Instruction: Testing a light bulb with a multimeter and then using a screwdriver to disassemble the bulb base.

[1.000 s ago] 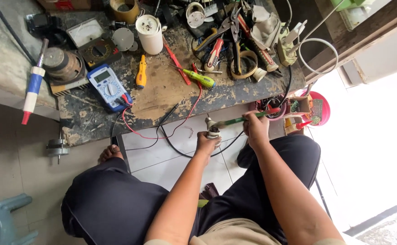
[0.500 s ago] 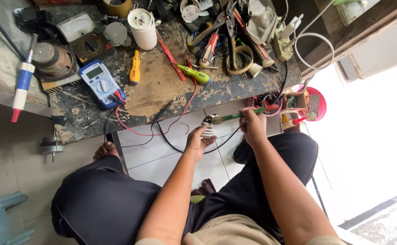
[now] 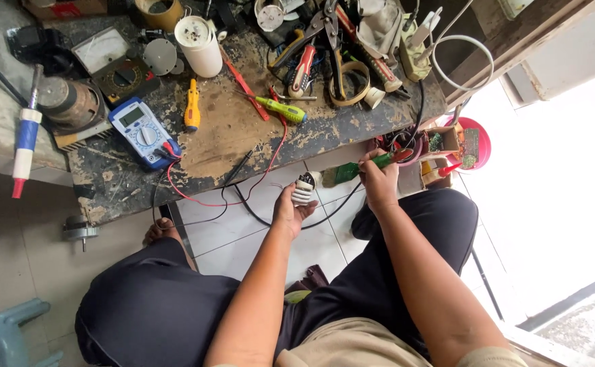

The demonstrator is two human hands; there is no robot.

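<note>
Bulb base (image 3: 303, 190) in left hand (image 3: 292, 209), right hand (image 3: 379, 182) beside.

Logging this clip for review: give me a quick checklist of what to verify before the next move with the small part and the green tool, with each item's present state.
1. Left hand has a firm grip on the small ribbed part: ok.
2. Right hand holds the green-handled screwdriver: ok.
3. Tool tip seated on the part: cannot tell, too small.
4. Red lead and black lead hang off the bench edge near the left hand: not ok, snag risk.
5. Blue multimeter lies flat on the bench: ok.
</note>
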